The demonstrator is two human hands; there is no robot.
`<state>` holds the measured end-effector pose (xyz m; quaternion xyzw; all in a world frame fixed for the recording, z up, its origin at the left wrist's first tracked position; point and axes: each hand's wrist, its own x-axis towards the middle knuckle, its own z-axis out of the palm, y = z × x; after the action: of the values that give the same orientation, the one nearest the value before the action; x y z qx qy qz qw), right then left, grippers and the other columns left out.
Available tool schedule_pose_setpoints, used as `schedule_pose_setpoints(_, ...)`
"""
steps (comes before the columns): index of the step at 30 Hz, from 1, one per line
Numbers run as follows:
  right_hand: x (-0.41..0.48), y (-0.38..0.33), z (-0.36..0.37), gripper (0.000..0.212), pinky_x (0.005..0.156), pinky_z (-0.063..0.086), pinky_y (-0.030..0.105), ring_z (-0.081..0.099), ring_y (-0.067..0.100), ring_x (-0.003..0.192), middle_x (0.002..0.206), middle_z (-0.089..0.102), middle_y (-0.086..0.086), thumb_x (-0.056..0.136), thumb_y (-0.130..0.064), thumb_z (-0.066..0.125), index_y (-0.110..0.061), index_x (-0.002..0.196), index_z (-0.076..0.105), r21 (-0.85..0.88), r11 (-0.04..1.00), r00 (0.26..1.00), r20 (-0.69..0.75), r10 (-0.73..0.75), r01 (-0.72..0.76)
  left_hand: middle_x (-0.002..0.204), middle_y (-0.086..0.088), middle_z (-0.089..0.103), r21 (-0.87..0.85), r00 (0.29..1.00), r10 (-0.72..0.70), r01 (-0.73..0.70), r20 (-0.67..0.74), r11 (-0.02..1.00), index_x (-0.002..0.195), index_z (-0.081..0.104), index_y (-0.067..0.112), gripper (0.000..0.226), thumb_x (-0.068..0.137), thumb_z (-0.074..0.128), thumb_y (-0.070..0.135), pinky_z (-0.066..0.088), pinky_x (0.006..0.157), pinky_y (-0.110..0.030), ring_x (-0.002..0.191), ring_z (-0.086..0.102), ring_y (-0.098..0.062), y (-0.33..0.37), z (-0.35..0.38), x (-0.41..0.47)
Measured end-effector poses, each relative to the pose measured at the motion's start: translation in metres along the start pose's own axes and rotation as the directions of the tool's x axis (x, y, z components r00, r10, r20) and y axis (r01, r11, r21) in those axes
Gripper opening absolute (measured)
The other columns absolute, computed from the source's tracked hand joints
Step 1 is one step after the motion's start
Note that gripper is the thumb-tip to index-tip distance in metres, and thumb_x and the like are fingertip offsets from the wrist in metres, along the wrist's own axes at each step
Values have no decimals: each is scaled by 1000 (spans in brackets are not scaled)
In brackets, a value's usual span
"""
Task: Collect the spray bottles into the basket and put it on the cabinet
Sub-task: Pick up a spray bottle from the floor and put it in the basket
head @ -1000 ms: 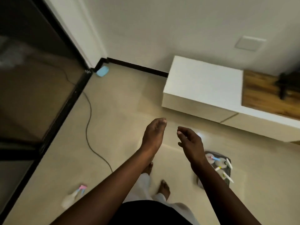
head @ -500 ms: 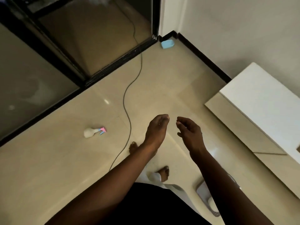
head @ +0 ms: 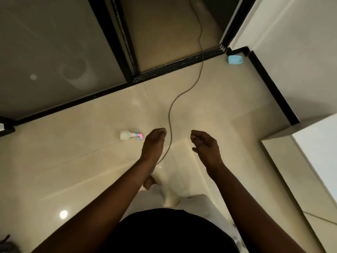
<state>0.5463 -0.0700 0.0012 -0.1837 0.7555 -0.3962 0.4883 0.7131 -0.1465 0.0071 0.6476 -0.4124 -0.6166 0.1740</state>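
Note:
A small white spray bottle [head: 130, 135] with a pink and blue nozzle lies on its side on the beige floor tiles, just left of my left hand [head: 153, 144]. My left hand hangs in the air with relaxed fingers and holds nothing. My right hand [head: 205, 147] is held out beside it, fingers loosely curled, also empty. The white cabinet [head: 321, 148] shows only as a corner at the right edge. The basket is out of view.
A dark cable [head: 184, 92] runs across the floor from the black-framed glass sliding door [head: 116, 52] to between my hands. A small blue object [head: 235, 59] sits in the corner by the black skirting [head: 273, 88]. My feet stand below my hands.
The view has swung left: the cabinet slid to the right edge, the basket left the view, and the spray bottle on the floor now lies close to my left hand. Both hands stay empty.

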Motion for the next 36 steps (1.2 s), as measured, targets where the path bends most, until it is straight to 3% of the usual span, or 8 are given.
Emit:
schedule_pose_setpoints(8, 53, -29, 131, 26, 111, 54, 53, 69, 22, 114, 120, 76, 4, 103, -18, 67, -15, 127, 76, -115, 992, 990, 125, 62, -48, 118, -6, 73, -76, 985, -73, 62, -154, 995, 116, 71, 15, 20, 104, 58, 21, 53, 100, -46, 110, 67, -29, 1, -122, 78)
schedule_pose_setpoints(12, 95, -35, 189, 22, 111, 54, 54, 68, 25, 117, 125, 75, 7, 102, -15, 68, -16, 122, 76, -152, 982, 969, 202, 142, -112, 131, -12, 71, -119, 967, -135, 112, -216, 987, 124, 70, 15, 25, 105, 56, 20, 48, 114, -53, 116, 65, -27, -4, -159, 119)
schedule_pose_setpoints(17, 149, -27, 258, 13, 91, 59, 42, 65, 22, 95, 95, 72, -1, 101, -16, 68, -24, 107, 76, -171, 961, 923, 282, 261, -219, 135, -13, 69, -128, 942, -198, 169, -272, 977, 128, 69, 14, 26, 105, 57, 18, 44, 117, -55, 131, 61, -35, -26, -194, 178)
schedule_pose_setpoints(20, 178, -8, 299, 29, 93, 59, 41, 63, 23, 100, 106, 67, 5, 103, -13, 66, -9, 131, 72, -198, 931, 877, 321, 358, -308, 136, -19, 68, -74, 930, -238, 226, -280, 971, 130, 68, 14, 28, 104, 58, 19, 46, 114, -53, 129, 60, -41, -53, -213, 220)
schedule_pose_setpoints(24, 216, 32, 349, 37, 102, 59, 49, 63, 26, 116, 121, 65, 15, 105, -14, 64, -4, 141, 64, -114, 866, 807, 323, 495, -486, 132, -11, 72, 70, 925, -259, 289, -279, 955, 129, 69, 27, 29, 102, 59, 32, 54, 103, -40, 101, 69, -30, -96, -235, 284)
schedule_pose_setpoints(27, 256, 86, 390, 41, 106, 57, 53, 61, 31, 134, 139, 64, 20, 105, -20, 66, -7, 144, 62, -52, 802, 754, 308, 580, -595, 140, -2, 69, 188, 944, -226, 274, -242, 943, 134, 68, 23, 34, 102, 60, 33, 47, 115, -39, 128, 63, -25, -148, -244, 354)
schedule_pose_setpoints(32, 327, 192, 448, 41, 106, 55, 56, 55, 34, 139, 142, 58, 14, 104, -24, 68, -9, 142, 59, 128, 669, 676, 255, 691, -732, 153, -2, 58, 342, 961, -230, 270, -153, 900, 147, 58, 21, 46, 104, 53, 37, 38, 109, -24, 135, 55, -17, -242, -254, 479)
schedule_pose_setpoints(36, 369, 269, 484, 54, 113, 49, 60, 47, 41, 147, 158, 47, 19, 103, -24, 69, -5, 151, 52, 224, 564, 606, 242, 758, -794, 175, -5, 20, 577, 859, -502, 463, -104, 672, 167, 15, 17, 55, 115, 27, 28, 14, 131, -31, 162, 19, -18, -353, -221, 514)
